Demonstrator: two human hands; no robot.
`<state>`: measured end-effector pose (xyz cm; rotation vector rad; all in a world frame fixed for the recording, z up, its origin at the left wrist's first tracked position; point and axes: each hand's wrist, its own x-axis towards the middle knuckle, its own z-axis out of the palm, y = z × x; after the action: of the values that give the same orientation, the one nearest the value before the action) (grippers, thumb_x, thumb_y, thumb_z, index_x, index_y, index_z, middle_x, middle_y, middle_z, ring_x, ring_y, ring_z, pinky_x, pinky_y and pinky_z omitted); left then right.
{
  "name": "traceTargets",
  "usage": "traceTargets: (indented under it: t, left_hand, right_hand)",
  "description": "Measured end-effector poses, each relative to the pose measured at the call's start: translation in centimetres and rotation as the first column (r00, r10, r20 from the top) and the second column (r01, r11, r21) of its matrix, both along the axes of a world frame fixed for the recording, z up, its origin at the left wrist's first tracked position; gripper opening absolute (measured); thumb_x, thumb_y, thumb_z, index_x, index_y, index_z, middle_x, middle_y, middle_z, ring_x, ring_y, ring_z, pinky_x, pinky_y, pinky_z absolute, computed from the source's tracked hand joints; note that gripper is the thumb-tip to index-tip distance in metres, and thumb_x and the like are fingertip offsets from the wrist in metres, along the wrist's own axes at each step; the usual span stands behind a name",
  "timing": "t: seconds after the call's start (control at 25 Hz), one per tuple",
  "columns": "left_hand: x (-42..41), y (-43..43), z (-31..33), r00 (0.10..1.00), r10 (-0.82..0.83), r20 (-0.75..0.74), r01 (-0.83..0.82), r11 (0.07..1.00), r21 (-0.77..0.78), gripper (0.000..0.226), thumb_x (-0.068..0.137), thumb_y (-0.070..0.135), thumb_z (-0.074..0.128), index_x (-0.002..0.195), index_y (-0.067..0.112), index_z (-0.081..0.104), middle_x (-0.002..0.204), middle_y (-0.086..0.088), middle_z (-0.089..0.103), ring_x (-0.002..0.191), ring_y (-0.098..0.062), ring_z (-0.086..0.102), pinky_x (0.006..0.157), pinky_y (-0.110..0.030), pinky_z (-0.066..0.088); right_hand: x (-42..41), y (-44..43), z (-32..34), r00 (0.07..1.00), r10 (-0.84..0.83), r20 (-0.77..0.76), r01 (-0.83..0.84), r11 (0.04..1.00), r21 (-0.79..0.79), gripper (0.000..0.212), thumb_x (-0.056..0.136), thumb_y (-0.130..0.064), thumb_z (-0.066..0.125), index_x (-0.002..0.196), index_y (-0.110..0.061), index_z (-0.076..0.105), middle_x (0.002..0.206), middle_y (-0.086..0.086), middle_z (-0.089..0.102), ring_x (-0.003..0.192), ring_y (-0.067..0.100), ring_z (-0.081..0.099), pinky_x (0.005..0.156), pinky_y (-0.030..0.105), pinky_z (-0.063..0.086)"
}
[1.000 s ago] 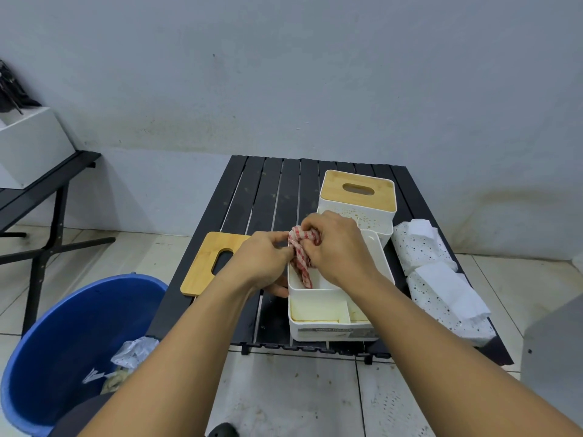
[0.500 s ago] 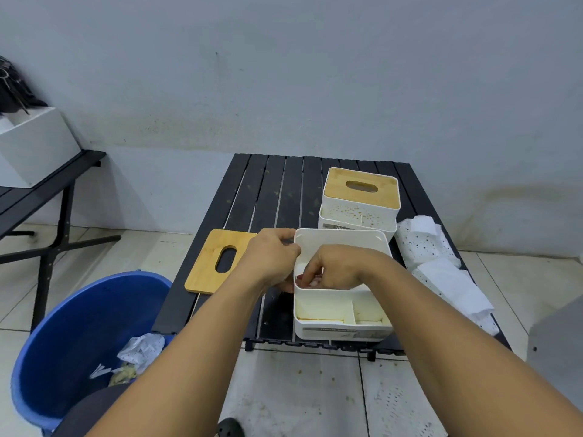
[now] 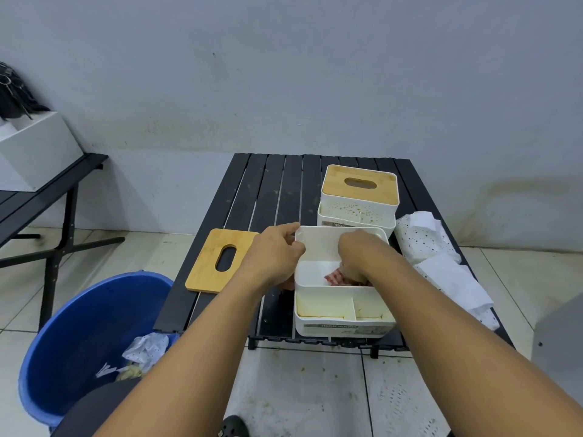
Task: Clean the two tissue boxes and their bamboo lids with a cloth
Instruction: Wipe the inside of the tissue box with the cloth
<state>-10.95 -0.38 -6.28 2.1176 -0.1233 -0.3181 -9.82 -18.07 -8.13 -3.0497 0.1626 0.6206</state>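
Note:
An open white tissue box (image 3: 342, 324) stands at the near edge of the black slatted table (image 3: 271, 190). My left hand (image 3: 276, 257) grips its left rim. My right hand (image 3: 359, 257) reaches down inside the box and holds a red-and-white checked cloth (image 3: 336, 275) against the inner floor. The box's bamboo lid (image 3: 222, 260) lies flat on the table to the left. Behind stands the second white tissue box (image 3: 358, 209), stained with brown specks, its bamboo lid (image 3: 359, 184) on top.
Crumpled white dotted tissues (image 3: 438, 263) lie along the table's right side. A blue bucket (image 3: 85, 335) holding waste paper stands on the floor at the near left. A black bench (image 3: 47, 197) with a white box is at the far left. A wall rises behind the table.
My right hand carried the cloth from above the box's rim down into the box. My left hand moved from the cloth to the box's left rim.

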Motion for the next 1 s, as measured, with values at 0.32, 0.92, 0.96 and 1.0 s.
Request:
traceTargets:
  t: [0.32, 0.92, 0.96, 1.0]
  left_hand:
    - [0.2, 0.6, -0.2, 1.000, 0.005, 0.005, -0.005, 1.000, -0.011, 0.048, 0.104, 0.014, 0.050, 0.151, 0.025, 0.050, 0.129, 0.003, 0.067, 0.105, -0.021, 0.067, 0.081, -0.039, 0.065]
    - [0.4, 0.8, 0.2, 0.995, -0.004, -0.102, 0.000, 0.999, -0.036, 0.049, 0.106, 0.014, 0.049, 0.154, 0.025, 0.045, 0.129, 0.002, 0.065, 0.082, -0.023, 0.076, 0.051, -0.035, 0.062]
    - [0.4, 0.9, 0.1, 0.994, 0.002, -0.106, -0.006, 0.999, -0.037, 0.050, 0.105, 0.014, 0.049, 0.154, 0.024, 0.045, 0.129, 0.002, 0.064, 0.078, -0.022, 0.076, 0.048, -0.033, 0.060]
    - [0.6, 1.1, 0.0, 0.994, 0.010, -0.107, -0.014, 0.999, -0.034, 0.050, 0.105, 0.013, 0.049, 0.154, 0.023, 0.045, 0.128, 0.002, 0.064, 0.073, -0.022, 0.076, 0.046, -0.031, 0.059]
  right_hand:
    - [0.1, 3.2, -0.5, 0.985, 0.175, 0.000, -0.170, 0.956, 0.238, 0.026, 0.093, -0.033, 0.072, 0.116, -0.023, 0.076, 0.106, 0.001, 0.073, 0.090, 0.022, 0.064, 0.082, 0.032, 0.052]
    - [-1.5, 1.2, 0.1, 0.934, -0.173, 0.313, 0.123, 0.977, 0.173, 0.023, 0.092, -0.018, 0.069, 0.114, -0.014, 0.067, 0.103, 0.006, 0.066, 0.079, 0.020, 0.053, 0.074, 0.032, 0.049]
    - [-1.7, 1.3, 0.5, 0.917, -0.189, 0.351, 0.126, 0.973, 0.195, 0.019, 0.092, -0.019, 0.068, 0.111, -0.015, 0.066, 0.102, 0.006, 0.065, 0.079, 0.020, 0.052, 0.072, 0.033, 0.048]
    - [-1.8, 1.6, 0.9, 0.896, -0.198, 0.397, 0.116, 0.968, 0.221, 0.014, 0.092, -0.021, 0.066, 0.106, -0.017, 0.064, 0.099, 0.005, 0.064, 0.079, 0.021, 0.052, 0.070, 0.033, 0.048]
